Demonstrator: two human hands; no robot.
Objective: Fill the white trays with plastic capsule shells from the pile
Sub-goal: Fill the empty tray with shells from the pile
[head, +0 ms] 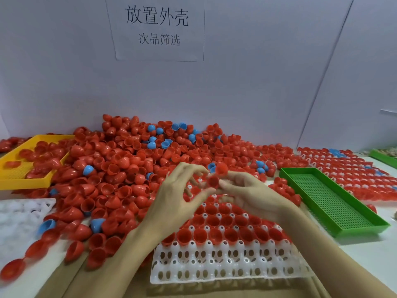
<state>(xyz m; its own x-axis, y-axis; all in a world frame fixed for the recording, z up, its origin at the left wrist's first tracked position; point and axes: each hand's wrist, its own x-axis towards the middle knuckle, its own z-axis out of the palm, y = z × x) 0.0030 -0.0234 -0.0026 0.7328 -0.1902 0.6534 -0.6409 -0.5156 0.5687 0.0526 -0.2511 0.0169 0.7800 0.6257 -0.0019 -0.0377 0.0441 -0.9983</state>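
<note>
A big pile of red and a few blue capsule shells (pixel 133 160) covers the table's middle and left. In front of me lies a white tray (pixel 225 263) with red shells seated in its far rows and bare holes along the near rows. Both hands hover above the tray's far end. My left hand (pixel 178 196) pinches a red shell (pixel 213 182) between thumb and fingertips. My right hand (pixel 249 190) meets it from the right, its fingers curled around the same shell and a second red shell (pixel 221 168) just above; motion blur hides the exact grip.
A green perforated tray (pixel 330 201) sits to the right, with filled white trays (pixel 354 175) behind it. A yellow tray (pixel 23 166) holding red shells stands at the far left. Another white tray (pixel 19 211) lies near left. A wall with a paper sign (pixel 156 26) rises behind.
</note>
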